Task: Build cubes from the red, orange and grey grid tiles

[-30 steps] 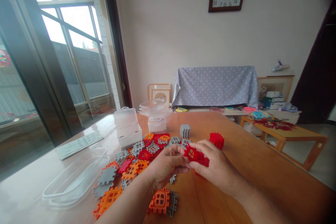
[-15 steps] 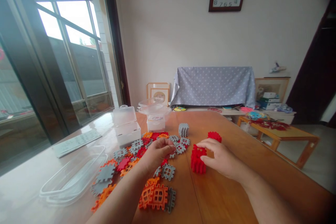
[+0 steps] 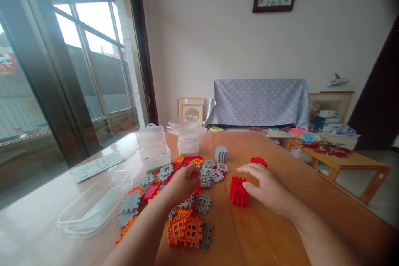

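Note:
My left hand (image 3: pixel 186 182) hangs over a pile of flat, notched plastic building tiles in grey, orange and red. Its fingers are curled in, and whatever they may hold is hidden. My right hand (image 3: pixel 264 186) is open beside a stack of red tiles (image 3: pixel 239 193), with thumb and fingers apart and the thumb close to the stack's top right edge. Behind that hand lies a red tile piece (image 3: pixel 258 161). A stack of grey tiles (image 3: pixel 221 154) stands farther back. Near the front of the pile are overlapping orange tiles (image 3: pixel 191 232) and a loose grey tile (image 3: pixel 203 203).
A clear shallow tub (image 3: pixel 67 221) lies on the left of the wooden table (image 3: pixel 264 241). Behind the pile stand an open-lidded plastic box (image 3: pixel 156 158) and another box (image 3: pixel 188 147) with lids on top. A printed sheet (image 3: pixel 98 167) lies near the left edge.
My left hand has drawn slightly left over the pile, fingers more curled. My right hand has spread a little and eased off the red stack. The view has shifted slightly.

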`<action>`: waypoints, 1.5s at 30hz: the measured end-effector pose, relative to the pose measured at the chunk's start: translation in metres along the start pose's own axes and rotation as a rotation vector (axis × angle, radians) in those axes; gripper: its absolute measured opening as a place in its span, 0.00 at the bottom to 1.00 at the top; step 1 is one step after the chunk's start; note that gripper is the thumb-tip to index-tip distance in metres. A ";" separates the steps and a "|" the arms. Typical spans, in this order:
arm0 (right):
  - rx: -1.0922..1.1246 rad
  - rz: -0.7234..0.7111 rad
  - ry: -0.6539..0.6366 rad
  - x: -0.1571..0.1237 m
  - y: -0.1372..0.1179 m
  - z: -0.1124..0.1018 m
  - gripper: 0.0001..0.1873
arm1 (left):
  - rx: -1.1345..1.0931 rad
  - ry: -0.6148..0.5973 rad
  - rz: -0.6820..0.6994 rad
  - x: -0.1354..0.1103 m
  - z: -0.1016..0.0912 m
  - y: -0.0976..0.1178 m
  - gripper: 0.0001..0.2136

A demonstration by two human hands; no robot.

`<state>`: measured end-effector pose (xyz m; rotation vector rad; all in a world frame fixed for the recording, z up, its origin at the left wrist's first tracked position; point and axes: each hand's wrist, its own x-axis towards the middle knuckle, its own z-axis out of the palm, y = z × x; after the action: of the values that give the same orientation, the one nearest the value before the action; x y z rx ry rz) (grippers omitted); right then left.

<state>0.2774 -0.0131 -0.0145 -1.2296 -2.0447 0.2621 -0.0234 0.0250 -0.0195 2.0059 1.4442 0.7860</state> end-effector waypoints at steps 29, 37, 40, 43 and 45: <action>0.029 -0.027 0.161 0.000 -0.013 0.011 0.15 | 0.273 0.116 0.204 -0.004 -0.012 0.008 0.09; 0.075 -0.070 0.081 -0.006 -0.037 0.015 0.22 | -0.509 -0.033 0.269 -0.013 0.010 0.037 0.04; 0.079 -0.089 0.018 -0.007 -0.042 0.017 0.35 | -0.738 -0.182 0.251 -0.018 0.018 0.048 0.05; 0.119 -0.086 0.007 -0.008 -0.044 0.019 0.35 | -0.872 -0.274 0.200 -0.020 0.020 0.055 0.07; 0.151 -0.086 0.014 -0.007 -0.044 0.021 0.33 | -0.930 -0.308 0.157 -0.021 0.021 0.058 0.08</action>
<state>0.2354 -0.0382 -0.0104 -1.0461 -2.0206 0.3584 0.0237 -0.0127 0.0044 1.4162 0.5623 0.9308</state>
